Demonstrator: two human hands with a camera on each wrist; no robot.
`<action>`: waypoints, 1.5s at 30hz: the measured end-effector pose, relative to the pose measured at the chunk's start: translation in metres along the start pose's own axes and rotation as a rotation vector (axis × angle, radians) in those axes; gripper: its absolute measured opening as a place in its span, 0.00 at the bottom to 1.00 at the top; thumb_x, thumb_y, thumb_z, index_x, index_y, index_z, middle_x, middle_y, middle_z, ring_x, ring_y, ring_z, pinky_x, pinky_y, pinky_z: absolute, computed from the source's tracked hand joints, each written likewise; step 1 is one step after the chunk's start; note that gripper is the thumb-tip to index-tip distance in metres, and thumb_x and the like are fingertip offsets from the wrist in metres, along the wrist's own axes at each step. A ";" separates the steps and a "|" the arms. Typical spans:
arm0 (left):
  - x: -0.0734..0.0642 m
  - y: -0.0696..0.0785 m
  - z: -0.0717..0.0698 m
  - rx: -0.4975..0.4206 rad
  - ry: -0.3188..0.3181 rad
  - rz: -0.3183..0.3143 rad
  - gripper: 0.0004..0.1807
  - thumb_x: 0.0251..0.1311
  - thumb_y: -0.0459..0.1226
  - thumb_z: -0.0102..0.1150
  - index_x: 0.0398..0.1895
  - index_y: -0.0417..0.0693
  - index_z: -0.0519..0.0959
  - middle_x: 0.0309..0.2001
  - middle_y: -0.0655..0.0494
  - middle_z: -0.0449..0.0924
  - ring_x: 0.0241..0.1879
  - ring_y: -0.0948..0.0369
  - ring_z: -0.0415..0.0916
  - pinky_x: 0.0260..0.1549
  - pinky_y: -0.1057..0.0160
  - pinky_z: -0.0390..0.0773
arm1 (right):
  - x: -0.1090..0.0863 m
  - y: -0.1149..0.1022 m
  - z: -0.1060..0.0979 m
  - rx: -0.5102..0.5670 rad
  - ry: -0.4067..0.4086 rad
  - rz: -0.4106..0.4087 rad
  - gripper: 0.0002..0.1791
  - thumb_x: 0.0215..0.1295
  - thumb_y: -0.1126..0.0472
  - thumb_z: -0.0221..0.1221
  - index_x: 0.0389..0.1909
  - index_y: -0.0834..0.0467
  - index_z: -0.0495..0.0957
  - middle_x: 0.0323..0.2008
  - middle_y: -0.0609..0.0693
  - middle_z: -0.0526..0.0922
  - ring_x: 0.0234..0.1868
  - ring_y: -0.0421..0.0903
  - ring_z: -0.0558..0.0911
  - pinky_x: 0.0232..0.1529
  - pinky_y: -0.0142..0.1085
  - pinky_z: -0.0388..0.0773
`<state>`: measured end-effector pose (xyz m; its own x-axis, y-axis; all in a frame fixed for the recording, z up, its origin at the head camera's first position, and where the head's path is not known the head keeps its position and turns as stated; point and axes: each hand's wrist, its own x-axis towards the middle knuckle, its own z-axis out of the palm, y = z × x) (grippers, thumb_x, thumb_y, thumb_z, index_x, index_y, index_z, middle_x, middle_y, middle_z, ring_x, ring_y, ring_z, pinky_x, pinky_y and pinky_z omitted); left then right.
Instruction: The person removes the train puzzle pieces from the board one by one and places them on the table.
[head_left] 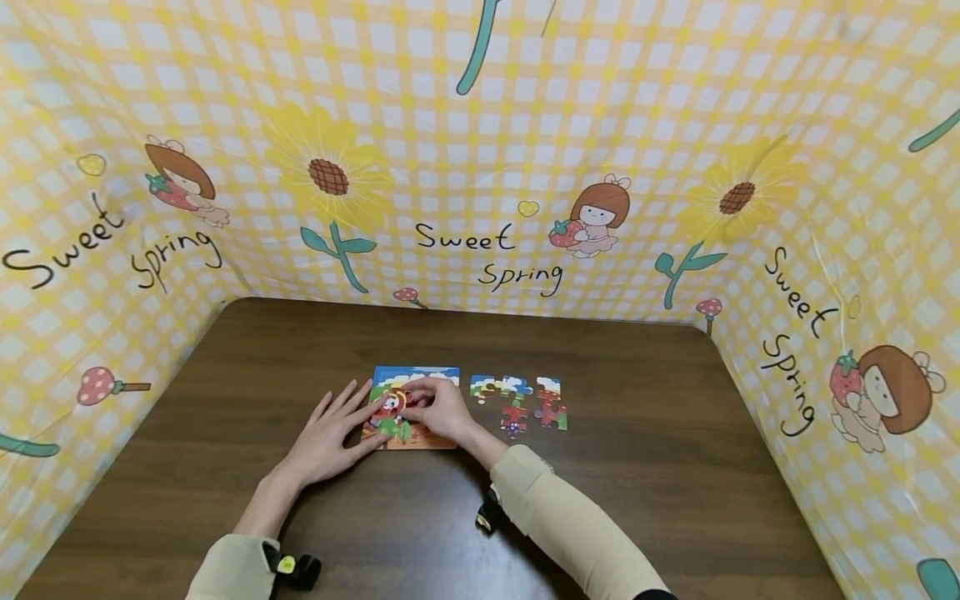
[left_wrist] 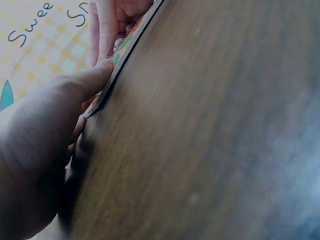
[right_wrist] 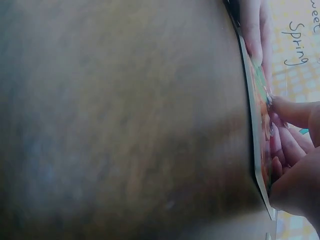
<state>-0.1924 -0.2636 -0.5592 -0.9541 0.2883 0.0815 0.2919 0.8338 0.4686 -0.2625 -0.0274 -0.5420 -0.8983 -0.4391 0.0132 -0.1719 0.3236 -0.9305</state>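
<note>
A square jigsaw board [head_left: 431, 442] with a bright cartoon picture lies on the table, partly covered by both hands. My left hand [head_left: 330, 437] rests at its left side, fingers stretched out, the thumb near the lower edge and fingertips over the picture. Above the board, my right hand [head_left: 442, 408] has its thumb and forefinger bent towards each other around a red puzzle piece [head_left: 418, 398], mostly hidden by the fingers. In the right wrist view the right thumb [right_wrist: 292, 111] comes down close at the board's surface, beside the left fingers.
Several loose puzzle pieces [head_left: 513, 414] lie right of the board, some overlapping or close together. The brown wooden table [head_left: 600, 500] is enclosed at the back and sides by a yellow checked cloth [head_left: 465, 167] with printed flowers and girls.
</note>
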 end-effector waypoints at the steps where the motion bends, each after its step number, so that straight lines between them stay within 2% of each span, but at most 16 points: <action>1: 0.000 0.000 0.000 0.000 0.001 -0.001 0.41 0.75 0.60 0.64 0.86 0.61 0.67 0.90 0.45 0.55 0.90 0.38 0.46 0.85 0.28 0.40 | 0.000 0.000 0.001 0.006 0.007 0.003 0.19 0.67 0.68 0.75 0.59 0.63 0.89 0.45 0.61 0.94 0.37 0.37 0.85 0.35 0.25 0.75; 6: -0.001 0.001 0.002 0.010 0.005 -0.002 0.43 0.75 0.61 0.63 0.87 0.60 0.65 0.90 0.45 0.54 0.90 0.38 0.47 0.85 0.27 0.41 | -0.001 0.001 0.000 0.029 0.020 0.019 0.19 0.68 0.67 0.75 0.59 0.62 0.88 0.45 0.61 0.94 0.41 0.44 0.91 0.37 0.26 0.78; 11: -0.001 0.001 0.002 0.017 0.008 -0.004 0.44 0.75 0.61 0.63 0.88 0.56 0.65 0.90 0.45 0.54 0.90 0.39 0.47 0.85 0.28 0.41 | -0.002 -0.001 -0.006 0.041 0.021 0.025 0.20 0.70 0.66 0.74 0.61 0.62 0.86 0.45 0.61 0.95 0.40 0.42 0.88 0.40 0.28 0.81; 15: 0.000 0.001 0.001 0.021 0.009 -0.003 0.44 0.74 0.61 0.63 0.87 0.57 0.65 0.90 0.46 0.55 0.90 0.39 0.47 0.85 0.29 0.41 | -0.002 -0.004 -0.011 0.036 0.044 0.029 0.21 0.71 0.65 0.73 0.63 0.60 0.86 0.46 0.59 0.94 0.41 0.40 0.87 0.42 0.30 0.83; 24: -0.001 0.000 0.002 0.016 0.007 -0.003 0.44 0.74 0.62 0.64 0.87 0.59 0.66 0.90 0.46 0.55 0.90 0.39 0.47 0.85 0.29 0.41 | -0.006 -0.003 -0.027 0.055 0.060 -0.011 0.20 0.71 0.67 0.72 0.63 0.63 0.86 0.46 0.63 0.94 0.43 0.47 0.90 0.45 0.31 0.86; 28: 0.000 0.000 0.002 0.014 0.009 -0.001 0.44 0.74 0.61 0.64 0.87 0.58 0.65 0.90 0.45 0.55 0.90 0.39 0.47 0.85 0.29 0.41 | -0.016 0.000 -0.041 0.044 0.044 -0.023 0.20 0.71 0.67 0.72 0.62 0.63 0.85 0.46 0.64 0.94 0.43 0.48 0.89 0.45 0.31 0.85; 34: -0.001 0.001 -0.001 0.022 0.023 0.009 0.43 0.74 0.61 0.64 0.87 0.57 0.66 0.89 0.44 0.56 0.89 0.38 0.48 0.85 0.28 0.43 | -0.037 0.009 -0.066 0.007 0.059 -0.020 0.20 0.71 0.67 0.72 0.62 0.64 0.85 0.46 0.64 0.94 0.42 0.44 0.88 0.46 0.32 0.84; 38: 0.000 0.000 -0.001 0.026 0.018 0.003 0.44 0.74 0.61 0.64 0.87 0.59 0.66 0.89 0.45 0.56 0.89 0.38 0.48 0.85 0.28 0.42 | -0.052 0.012 -0.081 -0.015 0.060 -0.029 0.20 0.71 0.67 0.72 0.62 0.65 0.85 0.44 0.64 0.93 0.39 0.41 0.86 0.43 0.32 0.82; 45: 0.000 -0.001 0.002 0.023 0.013 -0.004 0.44 0.74 0.62 0.63 0.88 0.60 0.64 0.90 0.46 0.54 0.90 0.39 0.47 0.86 0.29 0.40 | -0.075 0.016 -0.095 -0.089 0.083 -0.044 0.21 0.68 0.69 0.73 0.60 0.66 0.85 0.43 0.63 0.94 0.41 0.47 0.89 0.41 0.30 0.82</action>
<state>-0.1927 -0.2640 -0.5612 -0.9559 0.2789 0.0917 0.2898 0.8457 0.4482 -0.2360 0.0906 -0.5226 -0.9187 -0.3852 0.0871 -0.2441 0.3803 -0.8921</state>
